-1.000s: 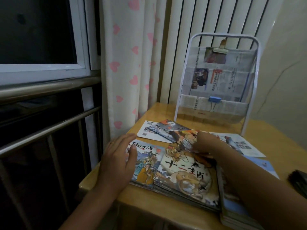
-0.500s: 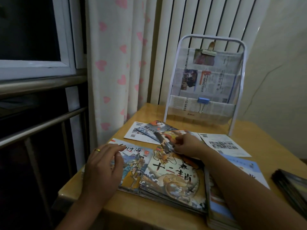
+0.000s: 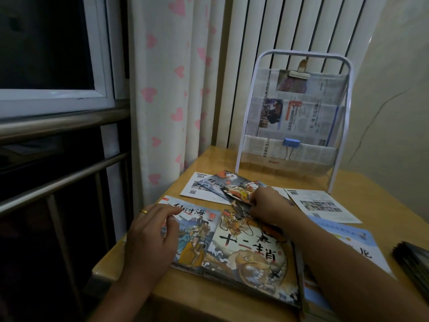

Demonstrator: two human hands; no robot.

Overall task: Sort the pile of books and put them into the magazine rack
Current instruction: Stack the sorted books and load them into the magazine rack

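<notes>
A spread of thin picture books lies on the wooden table. Nearest me is a dragon-cover book beside a blue-cover book with painted figures. My left hand rests flat on the left edge of the blue-cover book, fingers relaxed. My right hand pinches the corner of a smaller colourful book lying behind the dragon book. A white-framed magazine rack lined with newspaper stands upright at the table's back.
A white booklet and a pale blue book lie to the right. A dark stack sits at the right edge. A heart-print curtain and metal rails are on the left.
The camera has shifted and drawn closer. My left hand slid slightly left along the blue-cover book. My right hand stays at the small colourful book.
</notes>
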